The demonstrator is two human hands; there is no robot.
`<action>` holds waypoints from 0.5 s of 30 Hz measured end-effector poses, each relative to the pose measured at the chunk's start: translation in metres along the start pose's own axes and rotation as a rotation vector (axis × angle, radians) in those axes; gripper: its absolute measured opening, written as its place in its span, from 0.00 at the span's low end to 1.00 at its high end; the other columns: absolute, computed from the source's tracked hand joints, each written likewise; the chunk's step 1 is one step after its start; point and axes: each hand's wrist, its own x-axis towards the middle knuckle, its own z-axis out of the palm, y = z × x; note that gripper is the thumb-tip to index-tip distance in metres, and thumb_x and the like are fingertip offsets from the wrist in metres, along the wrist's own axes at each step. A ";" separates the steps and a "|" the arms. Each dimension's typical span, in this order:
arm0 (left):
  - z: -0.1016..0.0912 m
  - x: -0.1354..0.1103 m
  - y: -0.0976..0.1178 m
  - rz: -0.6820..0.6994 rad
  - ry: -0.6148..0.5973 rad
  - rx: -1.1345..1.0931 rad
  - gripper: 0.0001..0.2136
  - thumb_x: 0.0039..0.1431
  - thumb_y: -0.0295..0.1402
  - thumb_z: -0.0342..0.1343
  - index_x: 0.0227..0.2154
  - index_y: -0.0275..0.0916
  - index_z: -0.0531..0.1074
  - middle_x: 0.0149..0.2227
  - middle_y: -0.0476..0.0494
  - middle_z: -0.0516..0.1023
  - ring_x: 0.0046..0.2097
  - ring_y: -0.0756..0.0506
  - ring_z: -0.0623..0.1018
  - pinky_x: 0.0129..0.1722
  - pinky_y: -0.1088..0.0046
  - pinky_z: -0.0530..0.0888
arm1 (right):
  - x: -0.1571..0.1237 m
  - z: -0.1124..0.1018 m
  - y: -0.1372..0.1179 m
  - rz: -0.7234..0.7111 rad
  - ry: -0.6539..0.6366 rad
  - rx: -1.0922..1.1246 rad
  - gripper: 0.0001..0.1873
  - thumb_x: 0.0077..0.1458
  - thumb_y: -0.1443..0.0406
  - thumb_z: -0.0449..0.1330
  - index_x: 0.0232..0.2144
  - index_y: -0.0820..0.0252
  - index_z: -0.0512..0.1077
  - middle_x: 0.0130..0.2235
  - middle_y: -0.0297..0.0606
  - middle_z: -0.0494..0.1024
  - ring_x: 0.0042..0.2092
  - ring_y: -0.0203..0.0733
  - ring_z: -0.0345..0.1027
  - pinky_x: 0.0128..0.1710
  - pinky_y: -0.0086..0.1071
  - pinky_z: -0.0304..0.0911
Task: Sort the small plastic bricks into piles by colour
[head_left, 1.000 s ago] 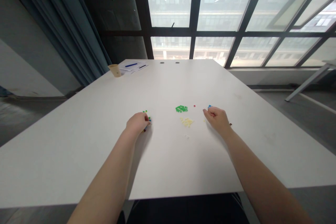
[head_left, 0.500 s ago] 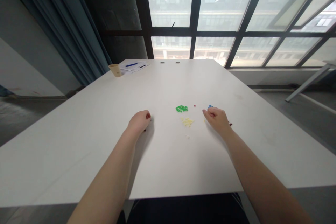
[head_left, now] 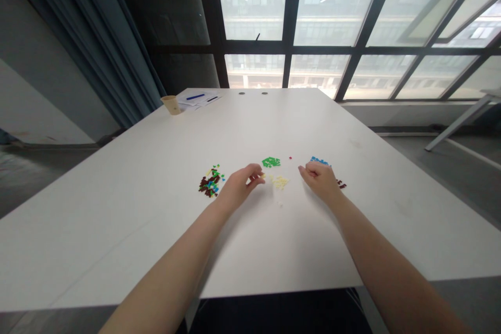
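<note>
On the white table (head_left: 156, 229) lie small heaps of tiny coloured pieces: a mixed heap (head_left: 211, 181) at the left, a green heap (head_left: 271, 162), a pale yellow heap (head_left: 279, 182), a blue heap (head_left: 320, 160) and some dark brown pieces (head_left: 341, 185). My left hand (head_left: 238, 187) hovers just left of the yellow heap, thumb and fingers pinched together; what they hold is too small to make out. My right hand (head_left: 320, 178) rests curled on the table between the yellow and blue heaps, fingers closed.
A single red piece (head_left: 290, 157) lies between the green and blue heaps. At the far left corner stand a paper cup (head_left: 171, 105) and papers with pens (head_left: 198, 98). Large windows and a dark curtain are behind the table.
My left hand left the mixed heap, which now shows fully, and moved right toward the yellow heap. My right hand shifted slightly left.
</note>
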 end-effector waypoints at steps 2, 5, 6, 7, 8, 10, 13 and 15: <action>0.006 -0.003 0.004 0.056 -0.056 0.013 0.07 0.54 0.36 0.53 0.35 0.41 0.65 0.31 0.50 0.75 0.30 0.52 0.73 0.31 0.77 0.70 | -0.001 0.003 -0.002 -0.015 -0.024 0.018 0.22 0.51 0.64 0.51 0.15 0.58 0.42 0.16 0.27 0.47 0.20 0.31 0.43 0.23 0.28 0.43; 0.008 -0.004 0.004 0.115 -0.096 0.055 0.06 0.54 0.36 0.52 0.34 0.40 0.66 0.29 0.50 0.75 0.29 0.52 0.73 0.31 0.77 0.70 | -0.004 0.008 -0.003 -0.037 -0.061 0.039 0.21 0.51 0.65 0.51 0.15 0.58 0.43 0.17 0.27 0.48 0.20 0.31 0.44 0.23 0.28 0.44; 0.007 -0.004 0.004 0.137 -0.101 0.063 0.06 0.55 0.35 0.52 0.33 0.40 0.66 0.28 0.50 0.75 0.29 0.52 0.73 0.31 0.77 0.70 | -0.004 0.010 -0.004 -0.043 -0.073 0.045 0.21 0.52 0.65 0.51 0.15 0.58 0.43 0.17 0.27 0.48 0.20 0.31 0.44 0.23 0.28 0.44; 0.006 -0.003 0.003 0.164 -0.104 0.063 0.05 0.55 0.35 0.51 0.32 0.39 0.67 0.29 0.49 0.75 0.30 0.52 0.73 0.32 0.77 0.70 | -0.005 0.011 -0.004 -0.048 -0.085 0.050 0.21 0.52 0.65 0.51 0.15 0.58 0.43 0.17 0.27 0.48 0.20 0.31 0.44 0.23 0.28 0.44; 0.005 -0.003 0.003 0.192 -0.108 0.058 0.05 0.56 0.34 0.51 0.32 0.39 0.68 0.29 0.49 0.75 0.31 0.52 0.74 0.33 0.77 0.70 | -0.005 0.012 -0.005 -0.052 -0.097 0.054 0.21 0.52 0.65 0.51 0.15 0.58 0.43 0.17 0.27 0.49 0.20 0.31 0.44 0.23 0.28 0.44; 0.003 -0.002 0.004 0.246 -0.108 0.034 0.05 0.57 0.34 0.50 0.31 0.39 0.69 0.31 0.47 0.76 0.33 0.51 0.74 0.36 0.76 0.70 | -0.006 0.013 -0.006 -0.060 -0.116 0.057 0.21 0.52 0.64 0.51 0.15 0.58 0.43 0.17 0.27 0.49 0.20 0.31 0.44 0.23 0.28 0.44; 0.003 -0.002 0.006 0.291 -0.074 -0.005 0.06 0.57 0.33 0.49 0.31 0.39 0.70 0.33 0.46 0.77 0.35 0.51 0.75 0.37 0.76 0.71 | -0.005 0.013 -0.007 -0.062 -0.126 0.051 0.21 0.52 0.64 0.51 0.15 0.58 0.44 0.17 0.27 0.50 0.21 0.31 0.44 0.23 0.28 0.44; 0.005 -0.003 0.007 0.285 -0.020 -0.014 0.06 0.57 0.33 0.50 0.33 0.39 0.70 0.33 0.46 0.77 0.35 0.52 0.76 0.37 0.77 0.71 | -0.005 0.013 -0.007 -0.059 -0.125 0.047 0.21 0.52 0.64 0.51 0.15 0.58 0.43 0.17 0.27 0.49 0.21 0.31 0.44 0.23 0.28 0.44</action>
